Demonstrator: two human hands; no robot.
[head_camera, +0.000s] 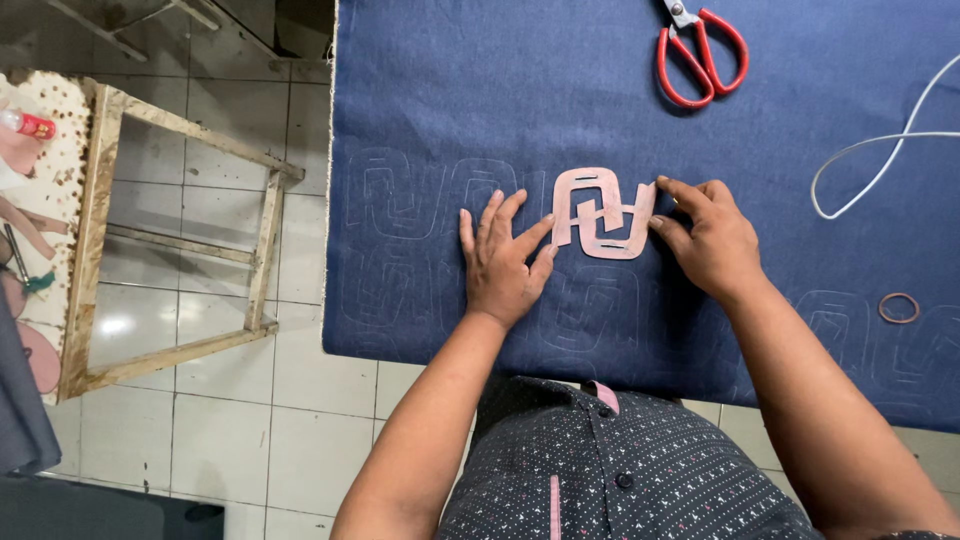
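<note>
Keep template (603, 213) flat on blue cloth (480, 90) — left hand (503, 262) spread open pressing its edge, right hand (708, 238) fingers pinching the corner — aligned beside chalked outlines.

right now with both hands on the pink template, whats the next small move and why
Probably press the pink template flat and hold it. The left hand touches its left edge, the right hand pinches its right corner. It lies on the blue cloth beside faint traced outlines, on a patch that looks unmarked, and neither hand holds a marker.
</note>
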